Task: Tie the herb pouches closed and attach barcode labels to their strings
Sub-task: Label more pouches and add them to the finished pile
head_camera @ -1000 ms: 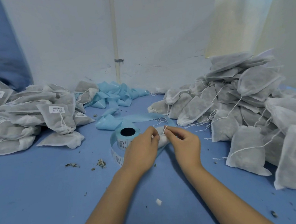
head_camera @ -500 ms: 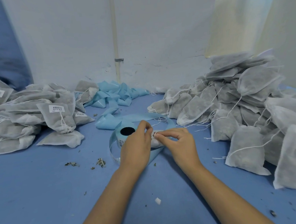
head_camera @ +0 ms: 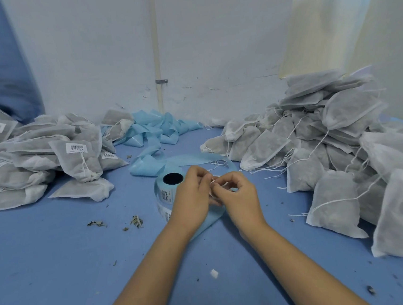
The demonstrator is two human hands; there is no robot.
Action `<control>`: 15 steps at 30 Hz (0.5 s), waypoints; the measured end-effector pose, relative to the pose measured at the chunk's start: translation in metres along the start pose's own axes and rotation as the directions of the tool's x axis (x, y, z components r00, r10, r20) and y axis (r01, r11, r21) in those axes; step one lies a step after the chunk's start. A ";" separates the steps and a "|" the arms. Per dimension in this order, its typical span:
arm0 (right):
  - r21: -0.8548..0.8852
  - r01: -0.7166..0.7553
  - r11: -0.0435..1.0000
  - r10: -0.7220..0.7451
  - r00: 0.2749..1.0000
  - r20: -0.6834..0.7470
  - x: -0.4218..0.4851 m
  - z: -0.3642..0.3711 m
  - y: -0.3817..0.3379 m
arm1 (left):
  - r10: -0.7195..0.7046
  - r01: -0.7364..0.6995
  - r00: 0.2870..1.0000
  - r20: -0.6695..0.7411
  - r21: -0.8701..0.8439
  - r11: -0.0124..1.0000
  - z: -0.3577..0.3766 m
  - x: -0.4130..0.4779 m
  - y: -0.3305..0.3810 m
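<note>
My left hand (head_camera: 191,195) and my right hand (head_camera: 238,196) meet at the table's middle, fingertips pinched together on a thin white string (head_camera: 212,180). A small white pouch is almost fully hidden between the two hands. Just behind my left hand stands the roll of barcode labels (head_camera: 166,189) with its blue backing strip (head_camera: 197,158) trailing away. A pile of labelled pouches (head_camera: 48,157) lies at the left. A pile of unlabelled pouches (head_camera: 338,154) with loose strings lies at the right.
Crumpled blue backing strip (head_camera: 154,130) is heaped at the back by the wall. Herb crumbs (head_camera: 135,221) and a white paper scrap (head_camera: 214,273) lie on the blue table (head_camera: 47,277). A white wall with a pipe (head_camera: 155,46) closes the back.
Both hands have stayed at the same spot by the label roll. The fingers have shifted, and the white pouch seen between them earlier is now mostly covered, with the string pinched at the fingertips.
</note>
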State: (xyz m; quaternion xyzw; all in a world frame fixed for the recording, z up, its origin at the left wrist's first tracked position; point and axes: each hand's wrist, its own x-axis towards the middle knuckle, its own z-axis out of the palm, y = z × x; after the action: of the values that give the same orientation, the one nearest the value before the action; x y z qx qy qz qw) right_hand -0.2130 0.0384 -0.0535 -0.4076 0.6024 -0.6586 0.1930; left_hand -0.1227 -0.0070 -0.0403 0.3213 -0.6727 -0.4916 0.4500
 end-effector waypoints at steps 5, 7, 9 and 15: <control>0.266 -0.207 0.941 0.174 0.975 0.140 0.001 -0.005 -0.006 | 0.050 -0.051 0.998 0.027 0.041 0.998 -0.004 0.002 0.000; 0.374 -0.302 0.877 0.232 0.948 0.219 0.001 -0.006 -0.007 | 0.074 -0.078 0.996 0.039 0.103 0.992 -0.006 0.002 -0.001; 0.461 -0.367 0.808 0.286 0.928 0.237 0.004 -0.007 -0.006 | 0.079 -0.085 0.996 0.048 0.135 0.987 -0.008 0.002 -0.001; 0.607 -0.444 0.659 0.335 0.896 0.291 0.006 -0.012 -0.007 | 0.061 -0.066 0.998 0.034 0.190 0.980 -0.012 0.002 -0.004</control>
State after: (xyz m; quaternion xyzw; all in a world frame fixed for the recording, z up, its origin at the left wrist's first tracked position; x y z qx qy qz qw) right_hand -0.2239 0.0426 -0.0441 -0.2236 0.3871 -0.7372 0.5066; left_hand -0.1127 -0.0145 -0.0422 0.3345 -0.7330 -0.4147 0.4229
